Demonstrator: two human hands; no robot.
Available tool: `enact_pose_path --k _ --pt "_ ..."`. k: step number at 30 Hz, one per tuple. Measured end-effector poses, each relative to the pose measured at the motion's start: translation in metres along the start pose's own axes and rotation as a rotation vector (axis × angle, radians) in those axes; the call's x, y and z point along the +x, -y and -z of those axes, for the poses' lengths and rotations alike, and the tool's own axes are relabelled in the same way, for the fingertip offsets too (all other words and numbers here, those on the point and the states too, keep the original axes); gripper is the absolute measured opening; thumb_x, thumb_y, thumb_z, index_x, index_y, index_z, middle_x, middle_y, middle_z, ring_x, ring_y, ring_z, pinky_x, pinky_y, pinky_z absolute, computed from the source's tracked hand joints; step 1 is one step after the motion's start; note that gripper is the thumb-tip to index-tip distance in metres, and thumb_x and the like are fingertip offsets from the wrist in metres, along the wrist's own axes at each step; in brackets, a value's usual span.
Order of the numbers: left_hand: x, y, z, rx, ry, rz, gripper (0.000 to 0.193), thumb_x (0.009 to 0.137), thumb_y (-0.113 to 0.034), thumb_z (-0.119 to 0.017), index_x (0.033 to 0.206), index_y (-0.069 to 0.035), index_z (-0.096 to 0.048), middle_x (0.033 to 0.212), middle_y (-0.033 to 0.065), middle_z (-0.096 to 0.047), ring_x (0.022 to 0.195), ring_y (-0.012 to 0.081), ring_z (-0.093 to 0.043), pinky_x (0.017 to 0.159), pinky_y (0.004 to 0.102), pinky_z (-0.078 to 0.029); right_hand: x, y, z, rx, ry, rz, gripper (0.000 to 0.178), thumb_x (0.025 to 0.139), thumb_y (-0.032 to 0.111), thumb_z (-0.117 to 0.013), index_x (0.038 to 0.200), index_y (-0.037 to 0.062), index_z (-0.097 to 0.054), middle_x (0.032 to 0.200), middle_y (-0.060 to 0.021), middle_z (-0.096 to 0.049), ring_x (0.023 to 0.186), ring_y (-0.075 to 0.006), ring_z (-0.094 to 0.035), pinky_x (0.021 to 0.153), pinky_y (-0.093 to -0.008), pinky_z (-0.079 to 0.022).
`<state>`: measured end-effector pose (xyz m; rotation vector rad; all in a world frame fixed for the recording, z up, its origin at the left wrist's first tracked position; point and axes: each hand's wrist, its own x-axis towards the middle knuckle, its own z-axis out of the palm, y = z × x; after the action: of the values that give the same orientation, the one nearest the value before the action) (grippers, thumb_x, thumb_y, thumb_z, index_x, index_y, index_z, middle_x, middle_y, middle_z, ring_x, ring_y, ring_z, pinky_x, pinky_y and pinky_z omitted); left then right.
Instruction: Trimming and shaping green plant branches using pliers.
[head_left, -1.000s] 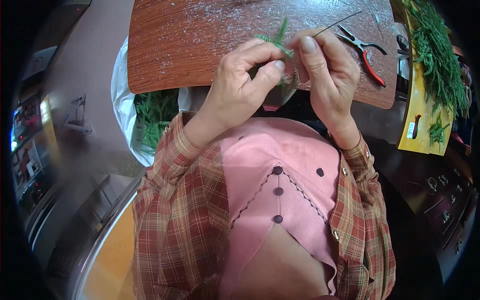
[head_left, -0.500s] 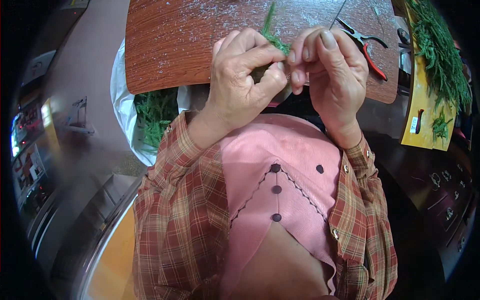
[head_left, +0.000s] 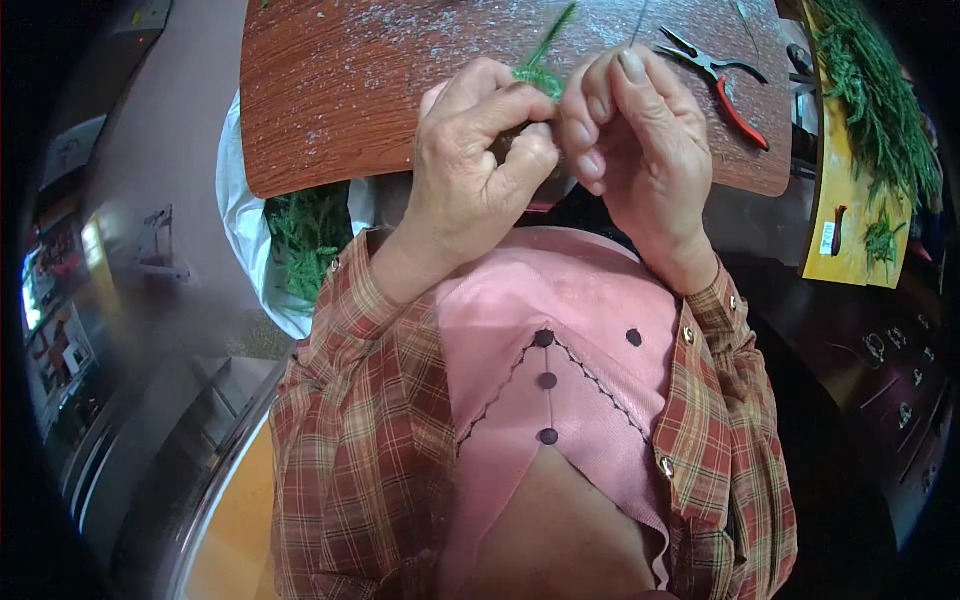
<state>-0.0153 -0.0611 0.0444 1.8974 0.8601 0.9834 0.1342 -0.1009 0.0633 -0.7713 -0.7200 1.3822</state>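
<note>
My left hand [head_left: 470, 165] pinches a small green artificial pine sprig [head_left: 541, 80] above the table's near edge. One needled tip of the sprig sticks up and leans right. Close beside it, my right hand [head_left: 655, 150] has its fingers bent together, the thumb pressed toward the forefinger. A thin dark wire [head_left: 639, 22] rises from those fingertips. Where the wire and the sprig meet, if they do, is hidden behind the fingers. Pliers [head_left: 740, 115] with a red and a black handle lie just right of my right hand, jaws pointing up-left.
Pale bits are scattered over the brown wooden table [head_left: 330, 120]. Below its left corner hangs a white bag [head_left: 238, 205] with green sprigs [head_left: 300, 245] inside. At the right, a yellow board [head_left: 822, 205] bears a heap of green branches [head_left: 880, 110], a small sprig [head_left: 883, 240] and a dark red tool [head_left: 838, 229].
My right hand has shifted a little left and up. The sprig's tip now leans farther right. The whole view has moved slightly, and more of the pliers shows.
</note>
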Motion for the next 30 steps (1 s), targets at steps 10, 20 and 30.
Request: enact_pose_path --k 10,20,30 --pt "-0.004 0.003 -0.001 -0.076 0.065 0.040 0.012 0.076 -0.009 -0.060 0.084 0.000 -0.064 0.080 0.0089 -0.057 0.075 0.0235 -0.056 0.073 0.0347 -0.043 -0.006 0.003 0.003 -0.080 0.001 -0.016 0.032 0.103 0.023 -0.040 0.077 0.0039 -0.042 0.069 -0.0092 -0.048 0.050 -0.0093 -0.037 0.044 -0.0210 -0.032" --pt "-0.010 -0.006 0.008 -0.441 0.204 0.406 0.013 0.090 -0.010 -0.058 0.092 0.000 -0.065 0.088 0.0036 -0.057 0.081 0.0127 -0.051 0.077 0.0256 -0.042 -0.003 -0.001 0.001 -0.237 0.098 0.228 0.030 0.100 0.021 -0.052 0.076 0.0027 -0.057 0.059 0.0010 -0.051 0.049 -0.0034 -0.044 0.043 -0.0203 -0.033" --pt "-0.012 -0.018 0.010 -0.219 0.144 0.275 0.007 0.079 -0.002 -0.058 0.085 0.001 -0.057 0.087 0.0045 -0.052 0.083 0.0146 -0.051 0.078 0.0273 -0.041 -0.010 0.007 -0.007 -0.242 0.001 0.109 0.026 0.096 0.017 -0.057 0.077 0.0001 -0.060 0.066 -0.0024 -0.055 0.062 -0.0072 -0.052 0.054 -0.0261 -0.043"
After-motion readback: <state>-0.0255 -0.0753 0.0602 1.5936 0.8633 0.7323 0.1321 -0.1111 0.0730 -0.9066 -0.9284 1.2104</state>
